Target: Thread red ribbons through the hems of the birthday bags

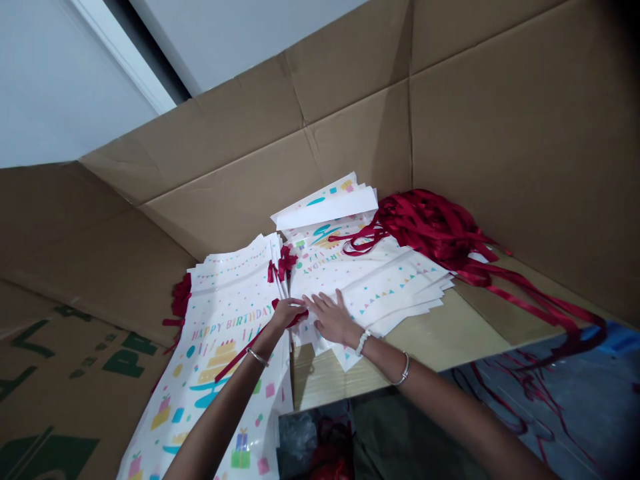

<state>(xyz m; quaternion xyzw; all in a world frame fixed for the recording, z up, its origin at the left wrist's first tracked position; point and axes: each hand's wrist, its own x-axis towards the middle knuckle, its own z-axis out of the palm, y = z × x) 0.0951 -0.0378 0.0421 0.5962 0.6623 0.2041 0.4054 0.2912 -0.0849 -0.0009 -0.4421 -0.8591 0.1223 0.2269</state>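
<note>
The left hand (287,313), fingers closed in a pinch on a red ribbon (233,364) that slants nearward and leftward over the left HAPPY BIRTHDAY stack (220,283), is nearer it than the right hand (334,320), spread and gripping nothing on the right stack (385,283).

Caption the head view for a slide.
Near cardboard walls, the left hand holds a red ribbon strip while the right hand rests on birthday-print sheets beside a ribbon heap.

- Birthday sheets (220,303), eight o'clock: white, pastel lettering, dots, gifts, teal-standed yellow cakes
- Slim ribbon (235,362), seven o'clock: crimson
- Ribbon heap (430,223), three o'clock: glossy crimson
- Cardboard wall (350,127), twelve o'clock: plain brown
</note>
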